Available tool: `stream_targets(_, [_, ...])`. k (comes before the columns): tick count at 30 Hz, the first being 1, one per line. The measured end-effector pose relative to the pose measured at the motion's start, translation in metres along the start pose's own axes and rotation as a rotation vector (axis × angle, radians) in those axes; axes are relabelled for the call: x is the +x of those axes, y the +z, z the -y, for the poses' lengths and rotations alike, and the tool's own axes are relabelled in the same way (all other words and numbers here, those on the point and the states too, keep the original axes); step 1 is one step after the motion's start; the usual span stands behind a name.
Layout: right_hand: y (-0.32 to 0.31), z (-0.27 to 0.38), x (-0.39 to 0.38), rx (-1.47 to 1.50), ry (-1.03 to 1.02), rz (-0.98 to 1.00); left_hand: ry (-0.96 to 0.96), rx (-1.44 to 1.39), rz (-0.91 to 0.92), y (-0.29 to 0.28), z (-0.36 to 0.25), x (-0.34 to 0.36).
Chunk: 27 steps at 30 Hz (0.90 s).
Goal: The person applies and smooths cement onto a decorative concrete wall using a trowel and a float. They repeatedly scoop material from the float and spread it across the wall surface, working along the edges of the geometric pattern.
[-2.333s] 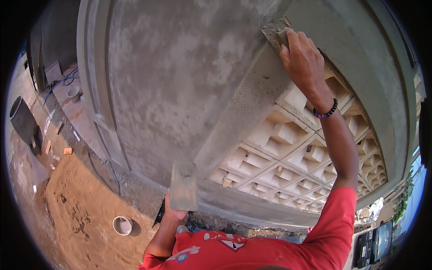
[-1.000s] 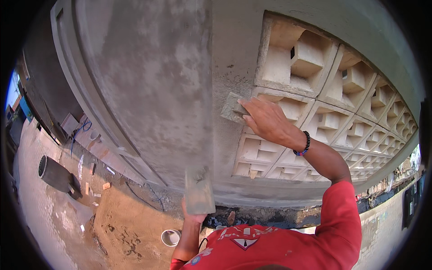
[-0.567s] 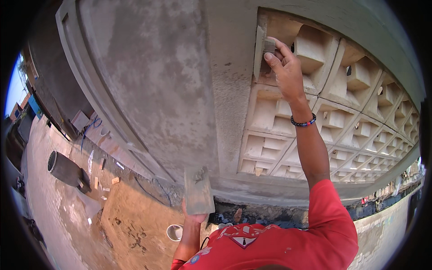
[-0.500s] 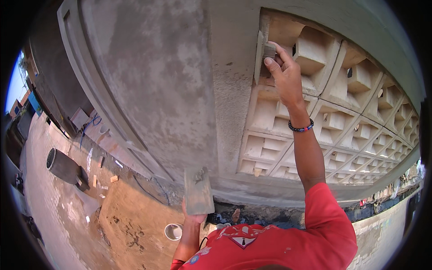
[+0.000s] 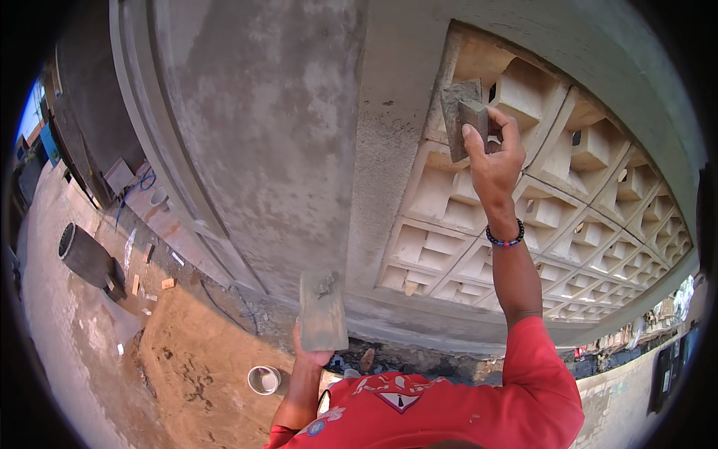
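Note:
My right hand (image 5: 496, 159) grips the block handle of a small plastering float (image 5: 453, 120), thumb on one side and fingers on the other. The float is tilted, its face turned to the left border of the pale breeze-block screen (image 5: 464, 200), near the top left opening. I cannot tell whether it touches the plaster. Low in front of my body, my left hand (image 5: 308, 355) holds a flat rectangular plastering board (image 5: 323, 318) from beneath, most of its fingers hidden. A small lump of grey mortar (image 5: 326, 285) sits on the board's far end.
A grey plastered wall (image 5: 277, 150) rises ahead, left of the screen. Below left are a sand heap (image 5: 198, 359), a white bucket (image 5: 264, 380), a dark drum (image 5: 86, 256) and scattered brick pieces. A dark, littered trench (image 5: 419, 359) runs along the wall's foot.
My right hand has drawn the float back and down from the screen's edge, turning it so more of its blade shows. The board in my left hand stays low, and my view has shifted slightly.

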State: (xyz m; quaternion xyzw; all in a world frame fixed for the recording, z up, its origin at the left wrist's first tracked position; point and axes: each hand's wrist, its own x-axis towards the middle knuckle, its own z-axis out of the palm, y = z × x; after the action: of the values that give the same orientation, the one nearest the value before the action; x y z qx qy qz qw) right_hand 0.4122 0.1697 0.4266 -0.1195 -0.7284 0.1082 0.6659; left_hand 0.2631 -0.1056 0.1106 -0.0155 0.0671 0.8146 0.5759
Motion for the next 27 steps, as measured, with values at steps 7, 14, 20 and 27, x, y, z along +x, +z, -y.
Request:
stream_targets(7, [0.029,0.01,0.058,-0.617,-0.543,0.11,0.02,-0.055,-0.012,-0.004,0.005,-0.002])
stream_targets(14, [0.042,0.008,-0.031,-0.541,-0.481,0.61,0.027,-0.045,0.028,-0.007,0.002,0.0])
stream_targets(20, [0.02,0.026,0.079,-0.649,-0.547,0.072,0.01,-0.006,0.057,-0.008,-0.007,0.004])
stream_targets(27, [0.054,0.013,-0.012,-0.562,-0.435,0.503,-0.039,0.036,0.125,-0.028,-0.014,0.005])
